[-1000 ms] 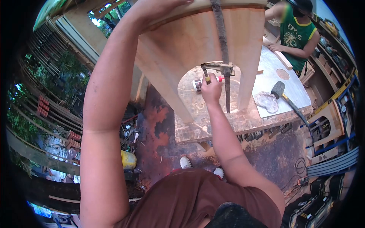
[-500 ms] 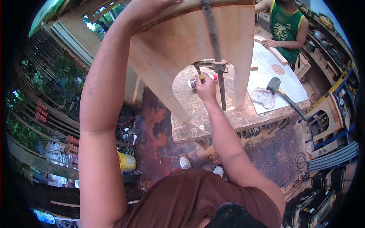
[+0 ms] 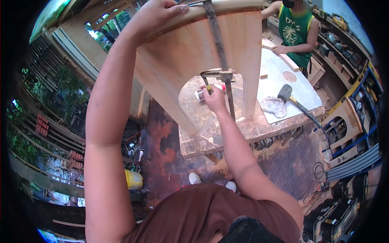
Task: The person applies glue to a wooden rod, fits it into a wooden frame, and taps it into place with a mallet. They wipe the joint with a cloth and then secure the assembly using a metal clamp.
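Note:
A tall wooden panel (image 3: 174,52) with an arched cutout stands upright on the workbench (image 3: 194,148). My left hand (image 3: 156,16) grips its curved top edge, with some fingers out of sight. A long bar clamp (image 3: 216,36) runs down the panel's near face, its sliding jaw at the top of the cutout. My right hand (image 3: 215,99) is closed around the clamp's yellow-green handle (image 3: 208,88). Just behind that hand lies a white bottle (image 3: 199,96) with a red cap, partly hidden by my fingers.
On the bench's right, a pale board (image 3: 302,95) bears a rubber mallet (image 3: 285,92) and a crumpled plastic bag (image 3: 272,106). A co-worker in a green top (image 3: 296,36) has a hand on a wooden strip (image 3: 288,60). A yellow bucket (image 3: 133,179) stands on the floor at left.
The view has shifted slightly, so the bench and panel appear a little lower and further left. More of my left hand shows on the top edge. My right hand stays on the clamp handle.

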Demonstrator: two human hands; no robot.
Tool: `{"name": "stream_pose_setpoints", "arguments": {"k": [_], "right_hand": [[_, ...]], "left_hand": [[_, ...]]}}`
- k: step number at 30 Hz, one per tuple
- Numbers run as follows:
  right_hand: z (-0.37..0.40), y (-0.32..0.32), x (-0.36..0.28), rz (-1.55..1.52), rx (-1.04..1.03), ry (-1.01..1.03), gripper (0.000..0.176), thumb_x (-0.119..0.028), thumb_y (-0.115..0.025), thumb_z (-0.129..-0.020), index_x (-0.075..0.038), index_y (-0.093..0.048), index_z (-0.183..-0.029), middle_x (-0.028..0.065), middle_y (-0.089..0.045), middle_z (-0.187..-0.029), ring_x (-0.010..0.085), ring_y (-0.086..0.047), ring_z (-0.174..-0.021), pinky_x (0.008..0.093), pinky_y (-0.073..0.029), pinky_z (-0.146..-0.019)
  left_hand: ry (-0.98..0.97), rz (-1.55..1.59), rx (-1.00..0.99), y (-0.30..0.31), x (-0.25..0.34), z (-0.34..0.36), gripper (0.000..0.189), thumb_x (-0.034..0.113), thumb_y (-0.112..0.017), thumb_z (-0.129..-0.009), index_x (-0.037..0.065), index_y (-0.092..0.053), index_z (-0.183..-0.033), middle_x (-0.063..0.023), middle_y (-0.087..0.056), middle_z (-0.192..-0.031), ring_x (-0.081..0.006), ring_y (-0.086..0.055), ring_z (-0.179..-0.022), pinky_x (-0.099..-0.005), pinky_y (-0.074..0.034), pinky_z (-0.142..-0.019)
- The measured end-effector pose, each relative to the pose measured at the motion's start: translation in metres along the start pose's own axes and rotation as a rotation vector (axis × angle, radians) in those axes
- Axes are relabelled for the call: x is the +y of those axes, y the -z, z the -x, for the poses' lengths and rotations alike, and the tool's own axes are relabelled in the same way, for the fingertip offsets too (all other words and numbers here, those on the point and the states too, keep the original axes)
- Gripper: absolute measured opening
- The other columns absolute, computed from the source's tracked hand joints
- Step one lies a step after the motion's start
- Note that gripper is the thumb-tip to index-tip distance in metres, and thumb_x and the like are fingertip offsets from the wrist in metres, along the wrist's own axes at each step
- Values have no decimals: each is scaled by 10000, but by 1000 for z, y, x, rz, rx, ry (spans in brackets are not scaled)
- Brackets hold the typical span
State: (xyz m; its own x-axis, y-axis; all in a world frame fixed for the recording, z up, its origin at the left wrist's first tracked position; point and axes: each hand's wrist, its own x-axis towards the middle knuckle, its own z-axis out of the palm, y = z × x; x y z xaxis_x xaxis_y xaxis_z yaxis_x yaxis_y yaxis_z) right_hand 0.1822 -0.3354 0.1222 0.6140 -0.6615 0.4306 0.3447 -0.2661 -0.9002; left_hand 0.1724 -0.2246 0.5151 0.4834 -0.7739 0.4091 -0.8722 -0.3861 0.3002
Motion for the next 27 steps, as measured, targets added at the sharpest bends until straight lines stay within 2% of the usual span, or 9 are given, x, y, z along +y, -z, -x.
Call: {"name": "stream_pose_setpoints", "arguments": {"k": [3, 8, 10, 12, 14, 15, 17, 20, 27], "right_hand": [[11, -15, -20, 426, 381, 82, 165, -178, -676, -869, -36, -683, -952, 138, -662, -743, 236, -648, -661, 358, -509, -640], [7, 9, -13, -21, 86, 27, 212, -200, -716, -831, -21, -670, -934, 99, -672, -776, 255, -657, -687, 370, -520, -683], [-2, 17, -4, 76, 5, 267, 242, -211, -719, -841, -8, -678, -967, 82, -672, -846, 228, -662, -696, 348, -526, -696], [-5, 16, 4, -24, -23, 174, 280, -218, -726, -841, -10, -684, -1024, 77, -670, -904, 224, -677, -736, 344, -531, -708], [2, 24, -22, -324, -319, -295, 297, -225, -722, -843, -40, -676, -1071, 90, -682, -876, 263, -687, -780, 377, -528, -712], [4, 21, -21, -325, -316, -294, 297, -225, -722, -843, -40, -676, -1071, 90, -682, -876, 263, -687, -780, 377, -528, -712], [9, 8, -21, 89, -22, 15, 275, -220, -714, -854, -66, -660, -1076, 113, -688, -847, 289, -681, -777, 399, -519, -698], [20, -17, -29, 365, 387, 1, 192, -219, -704, -869, -68, -665, -981, 129, -686, -823, 285, -675, -774, 392, -511, -694], [2, 15, -10, 45, 0, 181, 244, -205, -716, -838, -32, -650, -997, 87, -661, -840, 236, -652, -849, 358, -507, -766]], "left_hand": [[-48, 16, 29, -1, -2, 1, 324, 282, -628, -913, -36, -684, -885, -25, -569, -643, -97, -522, -610, -323, -454, -560], [-137, -9, 41, 0, -9, -2, 331, 278, -636, -900, -51, -679, -894, -42, -576, -653, -109, -531, -641, -331, -461, -597], [-125, -1, 30, 0, -7, -1, 337, 283, -626, -908, -51, -676, -890, -42, -572, -647, -113, -529, -640, -336, -461, -595], [-76, 22, 32, -7, -11, -2, 378, 344, -630, -931, -28, -689, -972, -17, -592, -703, -90, -533, -666, -309, -460, -615], [-29, 45, 34, -9, -11, -1, 427, 405, -634, -954, -5, -701, -1053, 7, -612, -760, -68, -536, -693, -282, -459, -635], [-12, 39, 25, -8, -9, 0, 441, 423, -634, -951, 3, -697, -1069, 10, -600, -749, -63, -526, -670, -278, -446, -591], [1, 36, 15, -9, -14, -4, 455, 441, -633, -948, 11, -692, -1085, 12, -588, -738, -57, -516, -647, -274, -432, -546], [-169, -14, 59, -12, -21, -11, 463, 451, -626, -951, 11, -691, -1078, 8, -592, -748, -58, -520, -649, -273, -430, -549], [-138, -16, 36, -2, -7, -2, 400, 363, -622, -931, -31, -682, -965, -27, -587, -706, -96, -538, -676, -319, -456, -623]]}}
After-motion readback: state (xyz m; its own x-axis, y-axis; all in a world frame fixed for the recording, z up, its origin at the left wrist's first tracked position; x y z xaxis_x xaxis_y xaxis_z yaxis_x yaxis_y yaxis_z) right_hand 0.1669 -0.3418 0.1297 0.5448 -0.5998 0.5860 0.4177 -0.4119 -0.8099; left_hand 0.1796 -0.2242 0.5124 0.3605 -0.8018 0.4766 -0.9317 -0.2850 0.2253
